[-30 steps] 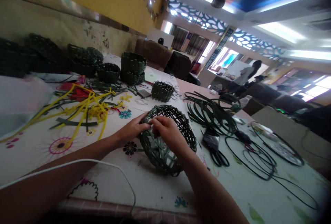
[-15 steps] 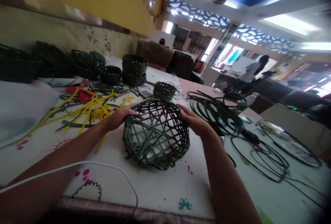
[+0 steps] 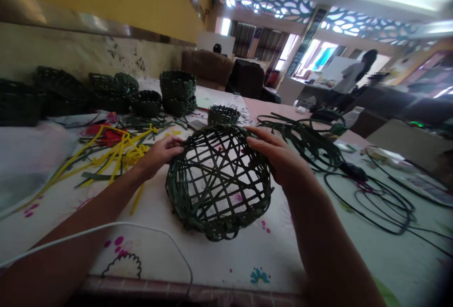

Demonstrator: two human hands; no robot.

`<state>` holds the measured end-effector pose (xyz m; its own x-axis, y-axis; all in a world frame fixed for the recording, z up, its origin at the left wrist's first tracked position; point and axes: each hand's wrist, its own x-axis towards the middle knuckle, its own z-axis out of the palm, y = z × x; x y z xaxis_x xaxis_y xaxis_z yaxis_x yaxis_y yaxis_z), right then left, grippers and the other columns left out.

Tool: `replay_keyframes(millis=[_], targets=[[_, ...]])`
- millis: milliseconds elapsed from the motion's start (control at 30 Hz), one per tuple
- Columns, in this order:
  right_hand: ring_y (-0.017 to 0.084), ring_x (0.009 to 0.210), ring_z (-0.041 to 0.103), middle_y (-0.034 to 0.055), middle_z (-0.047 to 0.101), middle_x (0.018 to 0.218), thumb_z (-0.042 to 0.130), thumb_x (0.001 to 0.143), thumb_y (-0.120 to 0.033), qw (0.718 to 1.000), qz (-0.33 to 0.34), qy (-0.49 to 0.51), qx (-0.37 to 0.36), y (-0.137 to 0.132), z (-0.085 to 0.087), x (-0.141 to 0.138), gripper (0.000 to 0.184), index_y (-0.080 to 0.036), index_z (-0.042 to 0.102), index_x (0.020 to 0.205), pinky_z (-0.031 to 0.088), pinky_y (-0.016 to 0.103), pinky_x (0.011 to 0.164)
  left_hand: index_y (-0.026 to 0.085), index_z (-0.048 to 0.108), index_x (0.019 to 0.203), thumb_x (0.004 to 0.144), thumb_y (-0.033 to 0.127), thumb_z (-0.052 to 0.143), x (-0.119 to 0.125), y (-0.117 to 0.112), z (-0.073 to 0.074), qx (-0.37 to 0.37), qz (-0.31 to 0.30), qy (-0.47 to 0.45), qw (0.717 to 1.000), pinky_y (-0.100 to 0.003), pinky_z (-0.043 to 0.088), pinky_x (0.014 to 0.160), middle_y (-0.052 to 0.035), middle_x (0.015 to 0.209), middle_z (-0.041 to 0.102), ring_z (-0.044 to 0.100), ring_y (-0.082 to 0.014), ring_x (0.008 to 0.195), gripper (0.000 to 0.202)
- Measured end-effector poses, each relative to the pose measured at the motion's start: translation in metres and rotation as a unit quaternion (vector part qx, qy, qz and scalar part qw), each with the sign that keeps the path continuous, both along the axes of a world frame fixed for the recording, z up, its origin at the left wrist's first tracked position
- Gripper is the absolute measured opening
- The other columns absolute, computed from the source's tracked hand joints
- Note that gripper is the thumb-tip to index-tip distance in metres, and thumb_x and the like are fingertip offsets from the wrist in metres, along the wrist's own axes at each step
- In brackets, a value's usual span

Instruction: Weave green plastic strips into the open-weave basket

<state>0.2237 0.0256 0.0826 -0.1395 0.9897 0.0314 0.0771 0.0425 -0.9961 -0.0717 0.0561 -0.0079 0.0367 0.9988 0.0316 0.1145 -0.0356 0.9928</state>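
Observation:
A dark green open-weave basket (image 3: 217, 184) rests upside down on the flowered tablecloth (image 3: 219, 260), its woven bottom facing me. My left hand (image 3: 159, 155) grips its left side with the fingers curled over the weave. My right hand (image 3: 278, 156) presses on its upper right side, fingers laid along the strips. Both hands hold the basket between them.
A small green basket (image 3: 222, 115) stands just behind. Stacked green baskets (image 3: 177, 92) and more line the wall at the left. Yellow strips (image 3: 116, 149) lie left, green strip coils (image 3: 304, 141) and black wire loops (image 3: 375, 200) right. A person (image 3: 352, 78) stands far back.
The basket lay tilted with both hands pinching at its rim; it has since been turned bottom up, and my hands have moved apart to grip its two sides.

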Motion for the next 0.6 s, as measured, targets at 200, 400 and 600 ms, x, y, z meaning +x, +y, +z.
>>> replay_keyframes(millis=[200, 400, 600], targets=[[0.026, 0.095, 0.068, 0.007, 0.072, 0.108, 0.069, 0.078, -0.038, 0.997, 0.017, -0.036, 0.063, -0.008, 0.009, 0.007, 0.05, -0.025, 0.065, 0.125, 0.057, 0.041, 0.078, 0.018, 0.058, 0.087, 0.062, 0.036, 0.082, 0.006, -0.001, -0.004, -0.005, -0.007, -0.044, 0.999, -0.023, 0.045, 0.063, 0.0025, 0.081, 0.059, 0.056, -0.0119, 0.072, 0.04], [0.022, 0.082, 0.069, 0.0058, 0.071, 0.099, 0.068, 0.077, -0.037, 0.998, -0.005, -0.003, 0.069, -0.016, 0.01, -0.003, 0.045, -0.023, 0.065, 0.12, 0.056, 0.035, 0.068, 0.015, 0.066, 0.092, 0.07, 0.047, 0.077, 0.007, 0.001, -0.013, -0.057, -0.025, 0.003, 0.998, -0.03, 0.051, 0.07, -0.0039, 0.091, 0.066, 0.061, -0.0168, 0.081, 0.041], [0.02, 0.074, 0.067, 0.0036, 0.07, 0.093, 0.065, 0.082, -0.042, 0.994, 0.009, -0.048, 0.099, -0.027, 0.011, -0.008, 0.046, -0.028, 0.063, 0.125, 0.054, 0.033, 0.062, 0.015, 0.065, 0.081, 0.062, 0.04, 0.081, 0.012, 0.0, -0.011, -0.057, 0.023, -0.02, 0.998, -0.03, 0.053, 0.067, -0.0022, 0.08, 0.066, 0.061, -0.016, 0.074, 0.036]])
